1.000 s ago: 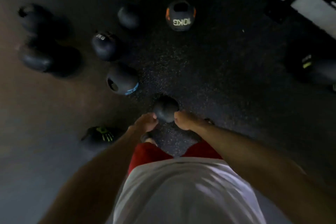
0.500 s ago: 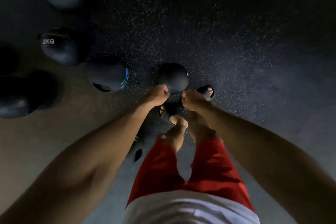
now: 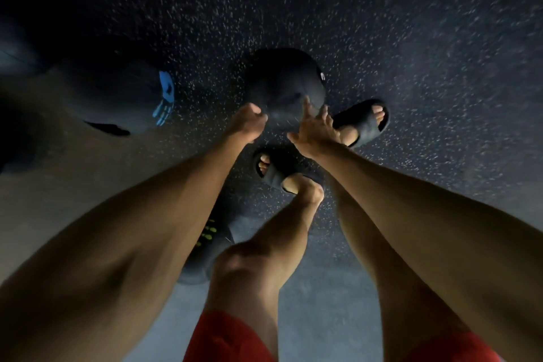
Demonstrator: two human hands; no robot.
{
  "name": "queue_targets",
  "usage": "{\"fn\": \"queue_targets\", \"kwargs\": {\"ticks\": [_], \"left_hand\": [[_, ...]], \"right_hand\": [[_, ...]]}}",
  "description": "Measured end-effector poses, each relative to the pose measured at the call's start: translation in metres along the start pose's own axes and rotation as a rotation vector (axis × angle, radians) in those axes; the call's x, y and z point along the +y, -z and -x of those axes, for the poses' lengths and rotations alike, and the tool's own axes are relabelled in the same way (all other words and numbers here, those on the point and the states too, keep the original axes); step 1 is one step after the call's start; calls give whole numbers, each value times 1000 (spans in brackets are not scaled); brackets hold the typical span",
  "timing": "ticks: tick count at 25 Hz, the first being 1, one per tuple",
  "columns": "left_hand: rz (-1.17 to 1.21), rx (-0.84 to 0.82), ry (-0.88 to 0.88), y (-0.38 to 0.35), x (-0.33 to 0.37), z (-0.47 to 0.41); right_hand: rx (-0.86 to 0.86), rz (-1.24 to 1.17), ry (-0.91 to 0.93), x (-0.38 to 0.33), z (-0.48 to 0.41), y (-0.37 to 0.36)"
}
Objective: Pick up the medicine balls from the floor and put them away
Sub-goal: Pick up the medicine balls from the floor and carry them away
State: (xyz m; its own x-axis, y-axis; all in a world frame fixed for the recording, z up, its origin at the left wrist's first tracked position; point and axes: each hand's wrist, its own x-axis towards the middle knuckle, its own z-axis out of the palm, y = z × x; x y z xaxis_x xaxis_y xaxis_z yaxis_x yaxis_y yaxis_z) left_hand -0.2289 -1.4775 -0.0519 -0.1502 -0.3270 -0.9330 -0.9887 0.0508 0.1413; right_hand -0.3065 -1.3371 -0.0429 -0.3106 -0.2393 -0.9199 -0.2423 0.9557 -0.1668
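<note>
A dark medicine ball [image 3: 283, 82] lies on the speckled black floor just ahead of my feet. My left hand [image 3: 248, 122] is against its lower left edge with the fingers curled; whether they hold the ball is hidden. My right hand [image 3: 316, 129] reaches its lower right side with fingers spread and straight, the fingertips touching the ball. Another dark ball with blue markings [image 3: 126, 97] sits on the floor to the left. A ball with green markings [image 3: 207, 241] shows partly behind my left forearm.
My feet in black slippers stand close under the ball, the right one [image 3: 364, 123] beside my right hand and the left one [image 3: 273, 170] nearer me. More dark balls [image 3: 17, 138] lie in shadow at the far left. Bare rubber floor [image 3: 411, 53] stretches ahead and right.
The view has dropped much closer to the floor, so the ball and my feet loom larger. My right hand has opened from a closed shape to spread fingers. The ball has stayed beside the blue-marked one.
</note>
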Motion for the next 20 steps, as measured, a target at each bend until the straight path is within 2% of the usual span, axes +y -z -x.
{"fn": "queue_targets", "kwargs": {"ticks": [3, 6, 10, 13, 15, 17, 20], "left_hand": [[83, 45, 61, -9, 0, -27], [139, 49, 145, -17, -6, -41], [112, -15, 183, -29, -7, -62], [373, -8, 208, -45, 39, -68], [569, 63, 206, -52, 78, -68], [662, 201, 201, -54, 105, -65], [687, 309, 135, -50, 138, -63]], "right_hand": [[6, -36, -14, -7, -24, -17], [108, -142, -56, -13, -44, -22], [229, -237, -135, -7, -86, 26], [194, -239, -149, 4, -116, 78], [184, -303, -135, 6, -132, 101], [227, -403, -112, 5, -140, 115], [427, -490, -27, 14, -135, 126]]}}
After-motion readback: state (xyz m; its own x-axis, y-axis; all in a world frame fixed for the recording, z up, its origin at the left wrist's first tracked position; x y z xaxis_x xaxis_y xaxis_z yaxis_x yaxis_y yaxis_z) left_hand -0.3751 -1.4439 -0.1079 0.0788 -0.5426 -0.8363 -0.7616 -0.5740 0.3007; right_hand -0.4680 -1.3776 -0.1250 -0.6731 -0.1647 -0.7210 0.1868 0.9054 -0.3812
